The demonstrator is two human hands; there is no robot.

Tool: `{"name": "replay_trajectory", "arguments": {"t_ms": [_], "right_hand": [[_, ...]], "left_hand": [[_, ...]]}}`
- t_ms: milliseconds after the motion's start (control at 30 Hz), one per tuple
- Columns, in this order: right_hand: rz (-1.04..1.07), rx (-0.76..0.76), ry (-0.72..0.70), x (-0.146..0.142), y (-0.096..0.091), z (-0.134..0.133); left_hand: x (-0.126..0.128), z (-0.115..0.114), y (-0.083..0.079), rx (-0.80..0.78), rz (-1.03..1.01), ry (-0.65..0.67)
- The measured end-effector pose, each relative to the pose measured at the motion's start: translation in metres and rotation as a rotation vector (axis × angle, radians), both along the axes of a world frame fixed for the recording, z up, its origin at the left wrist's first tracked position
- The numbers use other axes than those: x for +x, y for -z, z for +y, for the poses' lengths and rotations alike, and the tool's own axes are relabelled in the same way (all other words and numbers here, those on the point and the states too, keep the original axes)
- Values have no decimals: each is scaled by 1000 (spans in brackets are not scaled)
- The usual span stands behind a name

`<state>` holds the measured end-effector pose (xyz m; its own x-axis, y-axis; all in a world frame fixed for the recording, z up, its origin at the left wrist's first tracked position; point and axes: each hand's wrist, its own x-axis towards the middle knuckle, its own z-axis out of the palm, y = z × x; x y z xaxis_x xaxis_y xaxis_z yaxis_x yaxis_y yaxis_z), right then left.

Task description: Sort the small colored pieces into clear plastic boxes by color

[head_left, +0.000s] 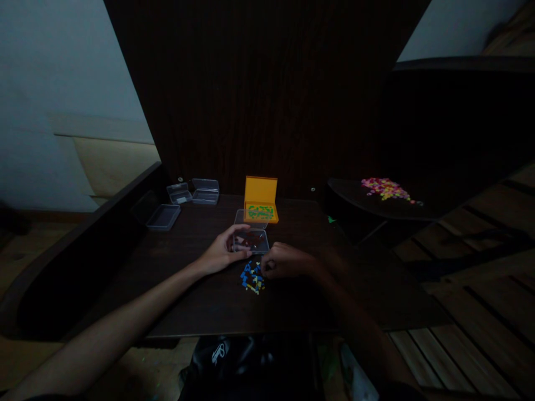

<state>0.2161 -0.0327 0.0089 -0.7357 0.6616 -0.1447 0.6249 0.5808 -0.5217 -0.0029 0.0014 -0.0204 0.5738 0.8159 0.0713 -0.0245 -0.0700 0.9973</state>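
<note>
My left hand (223, 249) grips the left side of a clear plastic box (259, 243), its lid raised at the back. A few small dark reddish bits show inside the box. Curled closed, my right hand (286, 260) is at the box's front right corner, above the edge of a pile of small blue and yellow pieces (251, 277). Whatever its fingers hold is hidden. Just behind the clear box stands an orange box (261, 189) with its lid up and many small green pieces (259, 211) in it.
Open clear boxes stand at the back left: a larger one (164, 217), a small one (179, 193) and another (205, 192). Pink and yellow pieces (387, 189) lie on a raised shelf (355, 196) at right. A dark side panel (83, 228) bounds the table's left.
</note>
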Motion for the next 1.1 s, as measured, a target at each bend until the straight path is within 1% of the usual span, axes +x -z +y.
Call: {"name": "replay_trajectory", "arguments": {"t_ms": [100,167,267,333,400,500,567,733,900,1000,1100], "right_hand": [[166,-139,12,5,-9,-3],[275,-154,74,7,-13,-4],[382,-51,205,3,-12,-2],[421,23,307,-4,-6,1],[448,128,405,-13,0,3],[407,262,506,-25,8,6],[358,297,544,-30,11,6],[238,298,594,-35,13,4],[184,306,611,-35,14,4],[189,300,586,-34,14,5],[254,301,588,-30,11,6]], "left_hand": [[-1,0,1,16,-8,4],[0,0,2,22,-7,13],[3,-3,4,20,-23,37],[6,-5,5,5,-47,63],[8,-7,7,-7,-65,89],[10,-9,8,14,-73,99],[11,-11,8,39,-74,99],[12,-13,7,44,-71,121],[12,-15,5,20,-73,129],[13,-15,4,-2,-78,125],[13,-16,4,-19,-82,126]]}}
